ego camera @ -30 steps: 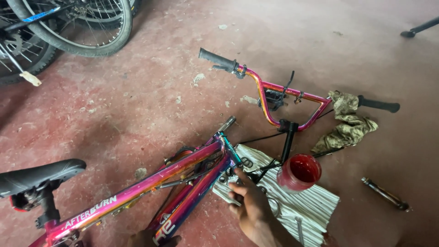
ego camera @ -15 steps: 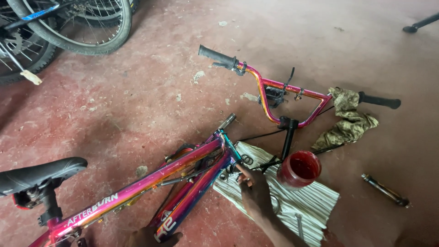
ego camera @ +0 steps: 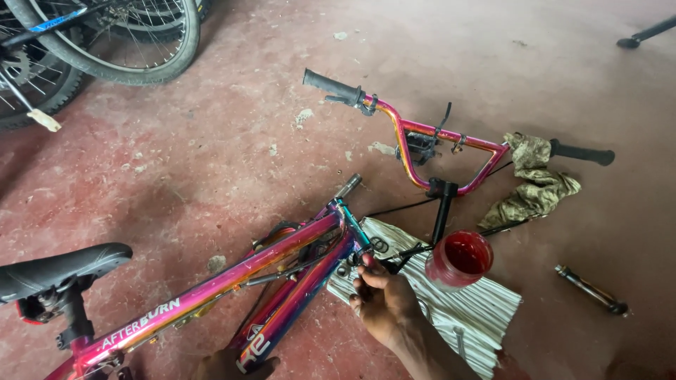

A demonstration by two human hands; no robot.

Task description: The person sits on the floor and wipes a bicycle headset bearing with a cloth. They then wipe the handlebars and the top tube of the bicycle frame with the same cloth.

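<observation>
Right hand (ego camera: 380, 299) at pink bike frame (ego camera: 282, 257) head tube, red tub (ego camera: 459, 259) beside

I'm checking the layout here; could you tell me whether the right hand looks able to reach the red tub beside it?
Probably yes: the right hand sits at the frame's head tube, the red tub stands close by on the striped cloth, nothing between.

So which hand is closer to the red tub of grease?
Right. The right hand is beside the red tub, at the frame's head tube; the left hand is under the frame, far off.
</observation>
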